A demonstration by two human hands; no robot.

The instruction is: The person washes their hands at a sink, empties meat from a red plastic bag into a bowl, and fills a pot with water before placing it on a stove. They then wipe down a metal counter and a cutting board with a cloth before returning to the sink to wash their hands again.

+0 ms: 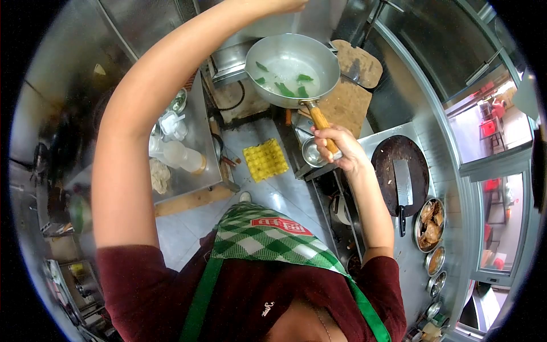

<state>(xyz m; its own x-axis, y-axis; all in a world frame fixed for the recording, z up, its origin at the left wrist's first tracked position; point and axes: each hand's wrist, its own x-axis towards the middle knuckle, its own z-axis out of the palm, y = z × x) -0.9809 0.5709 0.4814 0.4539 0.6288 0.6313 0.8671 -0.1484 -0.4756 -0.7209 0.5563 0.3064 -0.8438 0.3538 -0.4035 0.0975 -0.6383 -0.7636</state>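
Observation:
My right hand is wrapped around the wooden handle of a metal saucepan. Inside the pan is some clear liquid with several green leaves in it. The pan is held up over the counter area. My left arm reaches far forward, and only part of my left hand shows at the top edge; its fingers are cut off. Below my right hand sits a small metal bowl.
A cleaver lies on a round chopping board at right, beside a bowl of browned meat. Wooden boards lie behind the pan. Bottles occupy the left table. A yellow egg tray is below, between the counters.

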